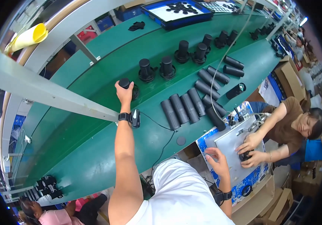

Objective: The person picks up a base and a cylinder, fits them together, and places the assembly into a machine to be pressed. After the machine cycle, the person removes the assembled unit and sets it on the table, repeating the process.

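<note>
My left hand (pixel 124 93) reaches far forward and is closed round the top of a black cylindrical part (pixel 124 83), which stands on the green conveyor belt (pixel 93 108). Its lower portion is partly hidden by my fingers. To the right of it, similar black cylinders on round bases (pixel 145 70) stand upright in a row along the belt. My right hand (pixel 218 162) is held low at the right with its fingers apart and nothing in them, beside a grey metal box (pixel 224 140). Several ribbed black tubes (pixel 170 114) lie on the green worktop between my hands.
At the right, a co-worker's hands (pixel 253 150) hold a dark round part on the metal box. A blue tray of black pieces (pixel 178 13) sits at the back. A white metal post (pixel 52 93) slants in from the left. A black disc (pixel 181 141) lies near the edge.
</note>
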`<state>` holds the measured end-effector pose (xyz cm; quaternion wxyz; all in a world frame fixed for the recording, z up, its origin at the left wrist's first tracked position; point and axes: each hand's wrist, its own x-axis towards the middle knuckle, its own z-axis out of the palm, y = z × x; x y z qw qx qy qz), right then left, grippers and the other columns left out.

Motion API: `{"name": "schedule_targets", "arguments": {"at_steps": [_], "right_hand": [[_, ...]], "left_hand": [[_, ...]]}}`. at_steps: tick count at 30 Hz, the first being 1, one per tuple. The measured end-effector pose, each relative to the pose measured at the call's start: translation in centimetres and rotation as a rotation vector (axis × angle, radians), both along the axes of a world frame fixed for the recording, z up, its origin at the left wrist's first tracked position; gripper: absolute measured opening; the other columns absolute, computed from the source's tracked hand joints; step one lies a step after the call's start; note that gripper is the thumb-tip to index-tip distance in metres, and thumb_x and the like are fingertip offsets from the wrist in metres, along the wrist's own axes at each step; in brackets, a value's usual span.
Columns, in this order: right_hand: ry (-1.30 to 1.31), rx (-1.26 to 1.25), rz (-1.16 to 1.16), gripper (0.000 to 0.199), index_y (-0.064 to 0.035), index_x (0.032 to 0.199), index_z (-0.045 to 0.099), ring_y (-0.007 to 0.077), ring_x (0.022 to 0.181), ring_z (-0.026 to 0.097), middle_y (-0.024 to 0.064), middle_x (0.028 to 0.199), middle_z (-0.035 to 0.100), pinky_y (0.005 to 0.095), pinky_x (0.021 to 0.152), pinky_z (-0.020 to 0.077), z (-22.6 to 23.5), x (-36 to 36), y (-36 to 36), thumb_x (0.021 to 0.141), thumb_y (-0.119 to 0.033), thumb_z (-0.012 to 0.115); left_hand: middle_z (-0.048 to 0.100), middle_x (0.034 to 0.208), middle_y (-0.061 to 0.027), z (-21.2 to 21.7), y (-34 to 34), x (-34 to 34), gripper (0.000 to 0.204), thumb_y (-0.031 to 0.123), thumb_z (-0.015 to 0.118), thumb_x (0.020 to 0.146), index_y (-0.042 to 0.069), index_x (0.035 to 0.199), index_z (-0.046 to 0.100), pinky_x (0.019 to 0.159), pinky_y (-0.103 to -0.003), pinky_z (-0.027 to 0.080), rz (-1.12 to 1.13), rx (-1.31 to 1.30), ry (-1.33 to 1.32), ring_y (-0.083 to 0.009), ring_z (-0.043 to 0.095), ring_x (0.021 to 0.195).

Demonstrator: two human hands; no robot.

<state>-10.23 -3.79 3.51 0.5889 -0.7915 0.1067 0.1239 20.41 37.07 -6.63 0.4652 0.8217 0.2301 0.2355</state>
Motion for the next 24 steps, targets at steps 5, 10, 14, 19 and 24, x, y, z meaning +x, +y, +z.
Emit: {"name": "schedule_targets", "arguments": {"at_steps": [5,10,14,19,24], "right_hand": [[0.089,0.014,-0.062,0.031,-0.0001,0.116,0.057,0.0183,0.104,0.062,0.0103,0.11,0.066,0.0317,0.092,0.0472,-0.5,-2.5,-0.8,0.087,-0.009,0.065],[0.091,0.007,-0.135,0.035,-0.0014,0.114,0.06,0.0174,0.097,0.065,0.0098,0.104,0.069,0.0314,0.088,0.0502,-1.2,-4.7,-1.3,0.087,-0.021,0.069],[0.088,-0.026,-0.18,0.034,-0.0026,0.11,0.061,0.0204,0.093,0.066,0.0114,0.099,0.069,0.0328,0.078,0.0524,-2.2,-6.9,-1.2,0.086,-0.026,0.068],[0.088,0.012,-0.323,0.032,-0.0022,0.11,0.062,0.0205,0.093,0.066,0.0119,0.097,0.069,0.0326,0.079,0.0526,-2.6,-10.8,-1.0,0.086,-0.024,0.067],[0.091,0.062,-0.523,0.03,0.0004,0.109,0.062,0.0202,0.093,0.067,0.0123,0.099,0.069,0.0317,0.084,0.0518,-2.2,-13.2,-1.4,0.088,-0.02,0.066]], "left_hand": [[0.054,0.121,-0.0246,3.1,-5.0,-0.5,0.071,0.031,0.076,0.078,-0.007,0.128,0.045,0.098,-0.045,0.042,-0.002,0.577,-0.25,-0.0369,0.054,0.111],[0.06,0.114,-0.0147,6.0,-13.4,-9.9,0.032,0.006,0.061,0.088,-0.001,0.119,0.054,0.09,-0.034,0.047,-0.62,0.005,-0.141,-0.0229,0.059,0.106],[0.064,0.107,-0.0105,5.8,-20.0,-16.1,0.025,0.002,0.058,0.089,0.0,0.114,0.056,0.09,-0.03,0.047,-0.988,-0.129,0.023,-0.0186,0.062,0.1],[0.065,0.101,-0.0115,7.4,-26.7,-19.0,0.023,0.002,0.059,0.085,0.001,0.107,0.06,0.082,-0.032,0.049,-1.382,-0.021,0.01,-0.0218,0.063,0.094],[0.063,0.098,-0.0153,7.7,-31.7,-19.4,0.021,0.003,0.06,0.082,0.0,0.102,0.06,0.077,-0.035,0.049,-1.654,0.103,-0.118,-0.0314,0.062,0.09]]}}
